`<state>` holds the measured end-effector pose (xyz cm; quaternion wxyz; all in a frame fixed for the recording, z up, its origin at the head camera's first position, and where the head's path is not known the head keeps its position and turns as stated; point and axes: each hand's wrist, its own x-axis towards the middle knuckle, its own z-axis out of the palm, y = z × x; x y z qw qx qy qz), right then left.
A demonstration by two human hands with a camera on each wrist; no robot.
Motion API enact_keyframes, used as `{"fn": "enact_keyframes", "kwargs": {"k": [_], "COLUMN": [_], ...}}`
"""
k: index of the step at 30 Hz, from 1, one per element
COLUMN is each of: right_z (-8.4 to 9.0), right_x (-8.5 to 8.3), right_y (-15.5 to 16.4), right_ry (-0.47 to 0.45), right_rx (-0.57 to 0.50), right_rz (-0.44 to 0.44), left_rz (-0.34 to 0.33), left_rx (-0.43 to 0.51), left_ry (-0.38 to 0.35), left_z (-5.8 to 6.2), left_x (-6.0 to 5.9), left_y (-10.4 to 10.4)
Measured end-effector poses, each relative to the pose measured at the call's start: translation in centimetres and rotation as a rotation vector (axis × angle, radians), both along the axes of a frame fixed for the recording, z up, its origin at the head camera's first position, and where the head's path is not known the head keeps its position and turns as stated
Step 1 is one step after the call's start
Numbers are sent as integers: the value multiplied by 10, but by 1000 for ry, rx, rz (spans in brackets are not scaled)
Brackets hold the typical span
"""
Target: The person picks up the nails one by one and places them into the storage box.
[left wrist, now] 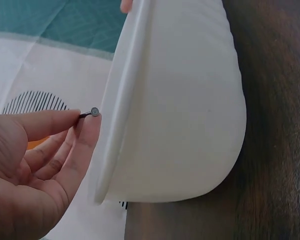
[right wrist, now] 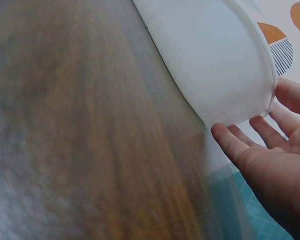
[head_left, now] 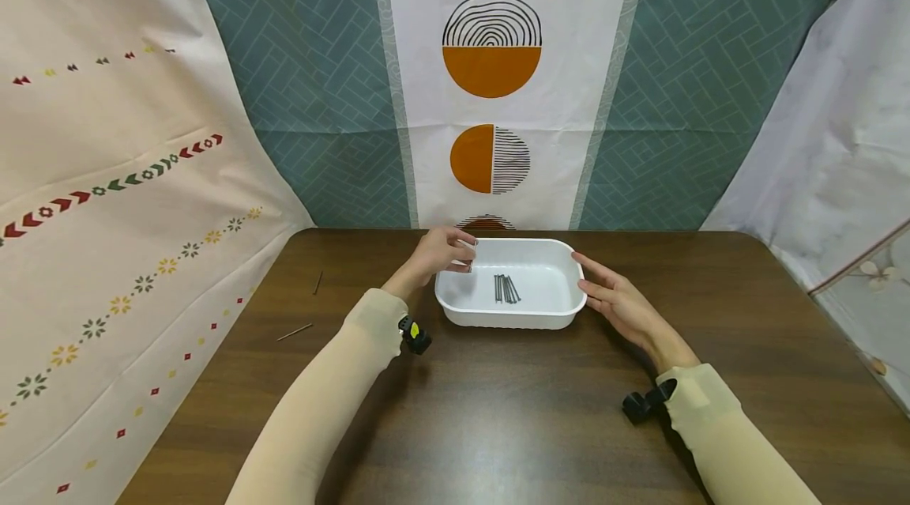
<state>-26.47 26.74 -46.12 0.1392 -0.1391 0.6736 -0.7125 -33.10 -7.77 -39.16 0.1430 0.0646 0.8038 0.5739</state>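
A white oblong tray (head_left: 469,318) stands near the far edge of the table, with several grey nails (head_left: 507,289) lying side by side on its floor. Over the tray's left rim, my left hand (head_left: 442,249) pinches a nail (left wrist: 95,111) between thumb and fingertips; its round head faces the left wrist camera. My right hand (head_left: 620,304) is at the tray's right end, its fingers extended and loosely spread. In the right wrist view, the fingertips (right wrist: 257,121) lie right at the tray's rim and end wall.
Two more nails lie on the brown table (head_left: 498,410) to the left: one farther back (head_left: 317,282), one nearer (head_left: 295,332). A patterned cloth (head_left: 490,110) hangs behind the far edge. Pale cloths hang at the left (head_left: 142,252) and right (head_left: 839,133).
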Motion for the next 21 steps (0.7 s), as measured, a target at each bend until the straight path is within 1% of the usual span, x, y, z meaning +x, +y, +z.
{"fn": "enact_keyframes", "kwargs": {"k": [4,7,12,15,21], "right_z": [1,2,2,2,1], "right_x": [0,1,1,1,0], "right_y": [0,0,0,0,-1], "right_ry": [-7,-7,-7,-7,-3], "right_rx": [-6,-4,-2,-4,0], "right_rz": [-4,-6,-5,-5,-7], "left_rz": [-7,-11,-8,-10,-39], "left_rx": [-32,-37,-42,-64,-83], "left_ry": [6,-3,-25,-30,-42], "left_z": [0,-1,-4,-7,-13], "left_x": [0,0,0,0,0], "left_y": [7,13,19,22,25]}}
